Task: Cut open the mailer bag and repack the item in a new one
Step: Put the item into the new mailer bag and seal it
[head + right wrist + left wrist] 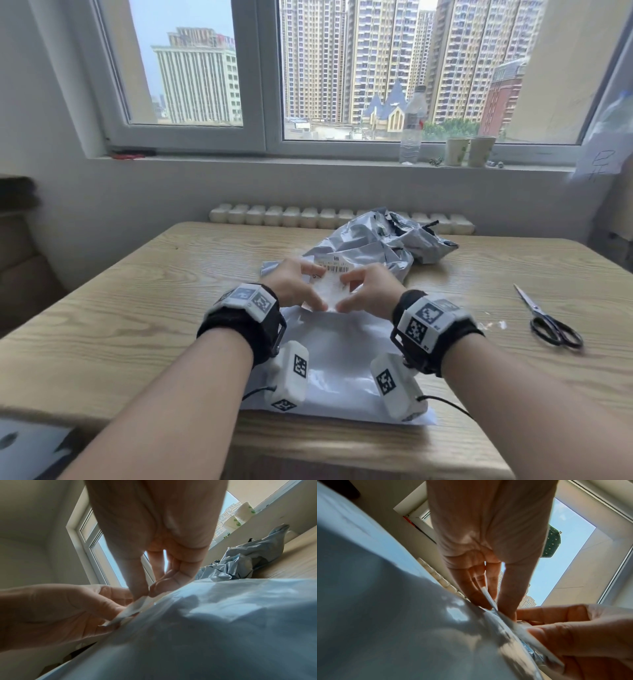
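A new white mailer bag [339, 363] lies flat on the wooden table [137, 308] in front of me. At its far end both hands hold the item [330, 286], a flat clear packet with a barcode label. My left hand [308, 291] pinches its left side and my right hand [349, 291] pinches its right side. In the left wrist view the left fingers [489, 601] clamp the packet's thin white edge [522, 635] above the mailer [402, 628]. The right wrist view shows my right hand [145, 591] pinching the same edge. The old grey mailer [376, 240] lies crumpled behind.
Black-handled scissors [548, 318] lie at the table's right. Small white scraps [493, 324] sit beside them. A water bottle [412, 126] and two paper cups [469, 150] stand on the window sill. A radiator [274, 216] runs behind the table's far edge.
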The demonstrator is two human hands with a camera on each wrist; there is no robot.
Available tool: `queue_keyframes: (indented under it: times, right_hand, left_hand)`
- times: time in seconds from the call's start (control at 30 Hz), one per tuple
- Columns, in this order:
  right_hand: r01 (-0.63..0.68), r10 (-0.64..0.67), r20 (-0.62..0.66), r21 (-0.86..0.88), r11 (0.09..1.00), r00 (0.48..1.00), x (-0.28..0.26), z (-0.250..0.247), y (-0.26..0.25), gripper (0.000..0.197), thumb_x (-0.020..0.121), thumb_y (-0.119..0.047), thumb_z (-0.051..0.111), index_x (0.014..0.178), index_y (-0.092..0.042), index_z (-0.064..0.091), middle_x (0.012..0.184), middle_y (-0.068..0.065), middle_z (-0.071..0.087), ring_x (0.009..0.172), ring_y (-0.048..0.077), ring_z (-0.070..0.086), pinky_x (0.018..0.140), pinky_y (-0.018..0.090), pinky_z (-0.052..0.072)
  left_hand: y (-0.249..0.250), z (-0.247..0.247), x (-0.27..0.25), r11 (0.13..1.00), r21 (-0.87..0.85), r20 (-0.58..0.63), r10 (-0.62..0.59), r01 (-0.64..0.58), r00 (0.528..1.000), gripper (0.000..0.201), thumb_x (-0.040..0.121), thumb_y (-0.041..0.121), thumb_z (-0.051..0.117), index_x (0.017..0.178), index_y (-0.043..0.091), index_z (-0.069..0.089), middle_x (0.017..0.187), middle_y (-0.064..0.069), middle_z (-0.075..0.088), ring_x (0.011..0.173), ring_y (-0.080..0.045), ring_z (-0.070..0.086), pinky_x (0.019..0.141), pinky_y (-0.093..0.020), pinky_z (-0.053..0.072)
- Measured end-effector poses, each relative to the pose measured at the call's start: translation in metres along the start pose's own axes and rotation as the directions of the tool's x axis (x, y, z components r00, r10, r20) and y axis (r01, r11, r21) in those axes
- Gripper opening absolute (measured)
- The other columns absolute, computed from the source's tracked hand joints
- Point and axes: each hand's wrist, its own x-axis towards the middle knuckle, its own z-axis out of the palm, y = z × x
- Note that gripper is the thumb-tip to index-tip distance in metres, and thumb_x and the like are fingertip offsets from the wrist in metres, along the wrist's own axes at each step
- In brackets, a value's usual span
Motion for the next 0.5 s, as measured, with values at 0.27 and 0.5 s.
queue_keyframes:
  times: [0.27, 0.5]
  right_hand:
    - [-0.065, 0.068, 0.05, -0.055, 0.996, 0.996, 0.002, 0.007, 0.007, 0.074, 0.066, -0.012, 0.085, 0.133, -0.009, 0.055, 0.085, -0.003, 0.058, 0.066, 0.007, 0.057, 0.058, 0.016, 0.044]
    - [-0.074, 0.079, 0.057, -0.089, 0.993, 0.995, 0.006, 0.014, 0.014, 0.079, 0.064, -0.02, 0.088, 0.135, -0.013, 0.053, 0.085, 0.0, 0.06, 0.057, 0.005, 0.057, 0.051, 0.014, 0.042]
  left_hand:
    - [-0.003, 0.006, 0.001, 0.987, 0.158, 0.024, -0.024, 0.02, 0.999, 0.079, 0.061, 0.005, 0.087, 0.132, 0.018, 0.057, 0.12, -0.005, 0.061, 0.103, -0.019, 0.059, 0.094, -0.026, 0.047]
    - [-0.001, 0.01, 0.006, 0.943, 0.331, 0.029, -0.037, 0.025, 0.999, 0.084, 0.06, 0.014, 0.089, 0.135, 0.021, 0.054, 0.13, -0.001, 0.059, 0.103, -0.014, 0.057, 0.083, -0.021, 0.044]
